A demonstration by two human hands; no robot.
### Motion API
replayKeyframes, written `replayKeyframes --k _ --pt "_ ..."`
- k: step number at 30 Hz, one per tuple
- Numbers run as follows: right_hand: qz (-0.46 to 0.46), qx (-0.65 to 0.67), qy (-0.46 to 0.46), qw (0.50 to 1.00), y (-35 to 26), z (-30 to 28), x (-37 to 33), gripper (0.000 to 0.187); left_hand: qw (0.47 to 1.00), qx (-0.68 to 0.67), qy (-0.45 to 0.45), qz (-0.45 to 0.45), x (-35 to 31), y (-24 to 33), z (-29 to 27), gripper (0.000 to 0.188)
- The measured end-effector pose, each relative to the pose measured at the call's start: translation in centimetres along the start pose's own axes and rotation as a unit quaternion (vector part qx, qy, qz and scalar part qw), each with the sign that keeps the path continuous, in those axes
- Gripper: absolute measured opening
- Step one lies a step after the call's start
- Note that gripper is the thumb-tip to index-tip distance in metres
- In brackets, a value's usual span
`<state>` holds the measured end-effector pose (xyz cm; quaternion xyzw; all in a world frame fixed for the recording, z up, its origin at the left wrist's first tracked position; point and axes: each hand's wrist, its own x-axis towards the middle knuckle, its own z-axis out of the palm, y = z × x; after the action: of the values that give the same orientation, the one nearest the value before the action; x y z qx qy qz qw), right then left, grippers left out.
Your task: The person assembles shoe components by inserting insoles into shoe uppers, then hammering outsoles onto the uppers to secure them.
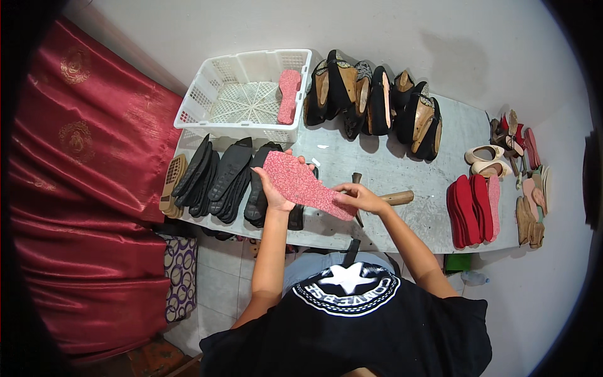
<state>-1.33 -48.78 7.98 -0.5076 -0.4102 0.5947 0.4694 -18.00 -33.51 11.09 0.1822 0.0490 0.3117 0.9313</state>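
A pink patterned insole (301, 183) is held above the front part of the table, between both hands. My left hand (275, 191) grips its broad end, thumb on one edge and fingertips showing along the far edge. The narrow end sits pinched in the fingers of my right hand (359, 198). Partly behind the right hand lies a hammer with a wooden handle (397, 198) and a dark head (357, 178). Stacks of black shoe soles (230, 179) stand just left of my left hand; some are hidden behind the insole and the hand.
A white plastic basket (188, 119) at the back left contains another pink insole (289, 94). Several black shoes on wooden lasts (377, 103) line the back. Red insoles (468, 210), cream shoes (487, 160) and tan soles (524, 217) occupy the right; more tan soles (173, 185) stand far left.
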Motion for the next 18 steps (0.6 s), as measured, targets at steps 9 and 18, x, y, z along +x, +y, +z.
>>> replayKeyframes --k 9,18 --pt "-0.027 0.105 0.147 0.983 1.0 4.6 2.3 0.022 0.971 0.183 0.126 0.088 0.1 1.0 0.4 0.067" --pt "-0.095 0.228 0.221 0.943 -1.8 8.0 9.0 0.020 0.919 0.374 0.074 0.094 1.6 4.0 -0.8 0.060"
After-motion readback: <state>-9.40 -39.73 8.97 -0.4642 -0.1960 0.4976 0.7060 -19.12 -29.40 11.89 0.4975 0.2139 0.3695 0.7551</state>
